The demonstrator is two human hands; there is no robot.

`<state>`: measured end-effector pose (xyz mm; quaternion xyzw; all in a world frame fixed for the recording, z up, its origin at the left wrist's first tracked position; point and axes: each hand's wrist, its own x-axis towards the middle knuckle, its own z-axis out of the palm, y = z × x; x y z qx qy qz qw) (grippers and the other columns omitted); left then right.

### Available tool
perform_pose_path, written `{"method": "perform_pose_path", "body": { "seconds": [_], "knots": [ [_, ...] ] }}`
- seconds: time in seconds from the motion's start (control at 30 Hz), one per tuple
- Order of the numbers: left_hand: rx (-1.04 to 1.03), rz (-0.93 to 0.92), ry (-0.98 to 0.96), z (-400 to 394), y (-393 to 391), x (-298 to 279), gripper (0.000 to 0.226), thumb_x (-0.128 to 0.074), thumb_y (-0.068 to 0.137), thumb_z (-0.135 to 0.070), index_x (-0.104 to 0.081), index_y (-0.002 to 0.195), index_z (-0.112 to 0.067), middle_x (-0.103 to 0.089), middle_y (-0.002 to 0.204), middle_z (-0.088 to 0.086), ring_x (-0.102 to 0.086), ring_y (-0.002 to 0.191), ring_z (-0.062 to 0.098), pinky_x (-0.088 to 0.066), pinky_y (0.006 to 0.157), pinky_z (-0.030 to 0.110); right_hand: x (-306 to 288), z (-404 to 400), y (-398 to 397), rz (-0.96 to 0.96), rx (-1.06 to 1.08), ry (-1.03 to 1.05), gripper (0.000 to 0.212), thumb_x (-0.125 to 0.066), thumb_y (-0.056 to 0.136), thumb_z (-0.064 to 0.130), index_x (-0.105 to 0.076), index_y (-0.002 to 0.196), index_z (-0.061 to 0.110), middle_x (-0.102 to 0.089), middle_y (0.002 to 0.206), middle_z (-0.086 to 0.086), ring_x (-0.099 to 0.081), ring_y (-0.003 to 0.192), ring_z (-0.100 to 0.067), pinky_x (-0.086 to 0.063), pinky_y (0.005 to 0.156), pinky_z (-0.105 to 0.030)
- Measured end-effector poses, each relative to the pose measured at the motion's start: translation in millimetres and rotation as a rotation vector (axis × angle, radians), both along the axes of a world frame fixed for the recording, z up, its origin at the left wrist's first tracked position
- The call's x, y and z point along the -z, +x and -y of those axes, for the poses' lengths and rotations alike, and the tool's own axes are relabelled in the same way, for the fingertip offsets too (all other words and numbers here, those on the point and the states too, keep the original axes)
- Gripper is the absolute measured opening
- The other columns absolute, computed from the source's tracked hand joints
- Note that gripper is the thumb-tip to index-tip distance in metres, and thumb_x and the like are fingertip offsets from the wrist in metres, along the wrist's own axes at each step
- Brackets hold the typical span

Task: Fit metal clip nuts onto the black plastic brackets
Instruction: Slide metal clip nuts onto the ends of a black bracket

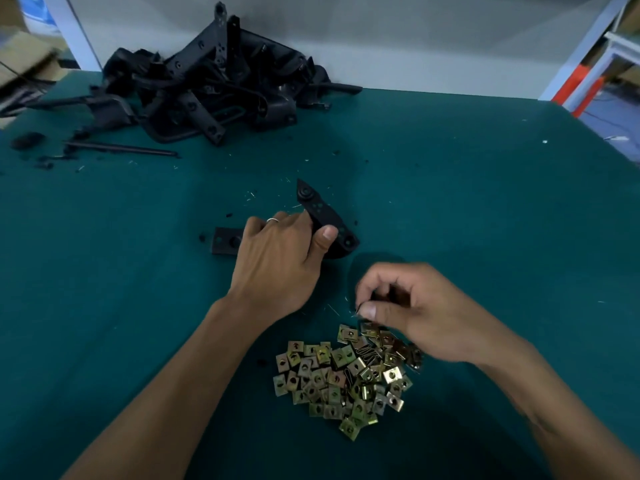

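My left hand grips a black plastic bracket at the middle of the green table, its thumb pressed on the curved arm. One end of the bracket sticks out flat to the left of the hand. My right hand hovers just above the far edge of a heap of brass-coloured metal clip nuts, thumb and fingers pinched together on something small; it looks like a clip nut, mostly hidden by the fingers.
A big pile of black plastic brackets lies at the back left, with loose black bits and a thin rod in front of it. The green table mat stretches to the right. Shelving and cartons stand beyond the table's edges.
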<state>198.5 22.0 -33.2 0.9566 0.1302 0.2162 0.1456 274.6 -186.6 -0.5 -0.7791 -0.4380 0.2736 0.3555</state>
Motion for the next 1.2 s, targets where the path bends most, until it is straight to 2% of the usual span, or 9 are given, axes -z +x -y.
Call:
{"method": "perform_pose_path", "body": {
  "seconds": [0.07, 0.17, 0.3, 0.4, 0.53, 0.7, 0.83, 1.0, 1.2],
  "knots": [
    [0.012, -0.012, 0.005, -0.5, 1.0, 0.4, 0.054, -0.008, 0.101, -0.059, -0.042, 0.081, -0.022, -0.045, 0.071, -0.006, -0.039, 0.071, 0.019, -0.031, 0.077, 0.040, 1.0, -0.6, 10.0, -0.245, 0.089, 0.203, 0.004, -0.070, 0.090, 0.013, -0.069, 0.092, 0.016, -0.069, 0.082, 0.003, -0.062, 0.074, -0.012, -0.050, 0.067, -0.024],
    [0.029, -0.022, 0.015, -0.2, 1.1, 0.3, 0.055, -0.010, 0.101, -0.058, -0.049, 0.088, -0.021, -0.045, 0.073, -0.009, -0.048, 0.075, 0.022, -0.033, 0.078, 0.041, 6.5, -6.9, 26.2, -0.650, 0.256, 0.521, 0.021, -0.064, 0.085, 0.003, -0.069, 0.106, 0.004, -0.063, 0.077, -0.008, -0.054, 0.066, -0.013, -0.047, 0.059, -0.022],
    [-0.006, -0.040, 0.056, -0.7, 1.9, -1.8, 0.051, -0.017, 0.104, -0.055, -0.053, 0.092, -0.020, -0.044, 0.075, -0.010, -0.054, 0.079, 0.024, -0.033, 0.079, 0.040, 10.9, -26.5, 42.6, -0.851, 0.351, 0.705, 0.018, -0.060, 0.088, 0.001, -0.072, 0.100, 0.005, -0.057, 0.080, -0.009, -0.050, 0.070, -0.014, -0.051, 0.066, -0.025],
    [-0.055, -0.056, 0.088, -2.3, 1.9, -5.0, 0.055, -0.017, 0.104, -0.055, -0.056, 0.094, -0.018, -0.050, 0.077, -0.008, -0.055, 0.081, 0.025, -0.034, 0.080, 0.041, 12.6, -41.6, 45.3, -0.832, 0.346, 0.720, 0.013, -0.062, 0.086, 0.001, -0.072, 0.093, 0.005, -0.062, 0.082, -0.012, -0.055, 0.071, -0.015, -0.053, 0.068, -0.026],
    [-0.047, -0.023, 0.096, -1.6, 1.6, -6.4, 0.053, -0.023, 0.102, -0.055, -0.054, 0.085, -0.016, -0.063, 0.079, 0.000, -0.058, 0.079, 0.028, -0.037, 0.077, 0.042, 17.5, -48.3, 44.6, -0.712, 0.353, 0.705, 0.022, -0.070, 0.079, 0.000, -0.071, 0.101, 0.002, -0.070, 0.080, -0.010, -0.066, 0.075, -0.018, -0.053, 0.068, -0.024],
    [-0.012, 0.039, 0.114, -0.8, 2.2, -4.8, 0.041, -0.037, 0.105, -0.046, -0.047, 0.076, -0.018, -0.065, 0.076, 0.003, -0.060, 0.076, 0.033, -0.036, 0.074, 0.040, 18.4, -52.2, 41.9, -0.659, 0.372, 0.705, 0.019, -0.077, 0.067, -0.001, -0.072, 0.084, 0.005, -0.071, 0.078, -0.011, -0.064, 0.067, -0.017, -0.051, 0.063, -0.021],
    [-0.031, 0.049, 0.062, -1.5, 1.7, -4.3, 0.033, -0.047, 0.103, -0.037, -0.061, 0.085, -0.013, -0.066, 0.079, 0.002, -0.060, 0.081, 0.033, -0.029, 0.075, 0.035, 16.7, -53.8, 42.8, -0.673, 0.381, 0.693, 0.017, -0.078, 0.069, 0.000, -0.071, 0.084, 0.004, -0.072, 0.075, -0.008, -0.063, 0.066, -0.015, -0.049, 0.059, -0.020],
    [-0.029, 0.056, 0.073, 1.3, 1.7, -6.6, 0.042, -0.038, 0.103, -0.047, -0.059, 0.089, -0.015, -0.066, 0.084, 0.001, -0.059, 0.087, 0.033, -0.032, 0.077, 0.038, 19.5, -55.3, 41.6, -0.630, 0.421, 0.725, 0.016, -0.075, 0.079, -0.010, -0.071, 0.084, 0.005, -0.073, 0.076, -0.008, -0.064, 0.069, -0.016, -0.049, 0.060, -0.022],
    [0.004, 0.083, 0.073, 3.9, -0.7, -9.0, 0.041, -0.021, 0.102, -0.056, -0.037, 0.085, -0.023, -0.048, 0.075, -0.005, -0.054, 0.077, 0.033, -0.038, 0.075, 0.044, 20.4, -55.2, 40.3, -0.670, 0.416, 0.737, 0.013, -0.075, 0.079, -0.005, -0.071, 0.082, 0.007, -0.071, 0.079, -0.010, -0.062, 0.078, -0.025, -0.049, 0.072, -0.033]
  ]
}}
